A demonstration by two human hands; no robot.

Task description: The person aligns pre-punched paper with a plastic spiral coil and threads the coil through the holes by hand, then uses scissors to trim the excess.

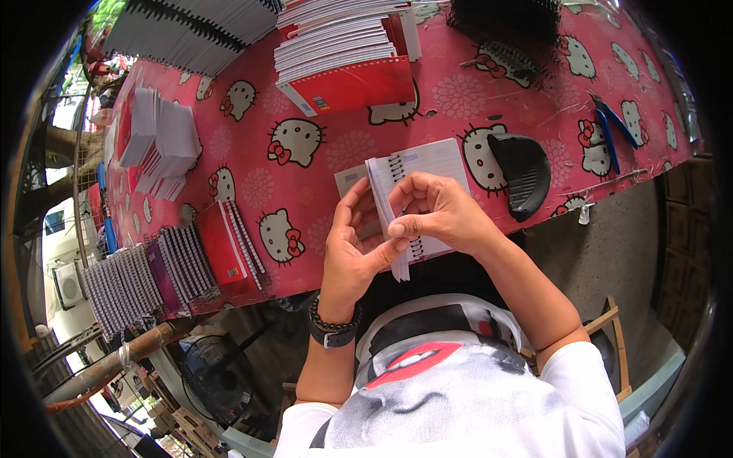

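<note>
A small spiral notebook [439,159] lies open near the table's front edge, its black wire binding [396,166] running between the page stacks. My left hand [353,248] is wrapped round the raised left-hand pages, thumb on the near side and fingers behind. Over the binding, my right hand [443,214] is bent, its thumb and curled fingers closed at the page edges close to my left thumb. Part of the wire is hidden beneath the right hand. Just right of the notebook rests a black curved plastic piece [521,175].
Red-covered page stacks [347,80] stand at the back, beside a pile of black wire coils [504,27]. Blue-handled pliers [611,133] lie at right. White page blocks [156,137], bound notebooks [145,278] and a red notebook [225,244] line the left side of the pink patterned table.
</note>
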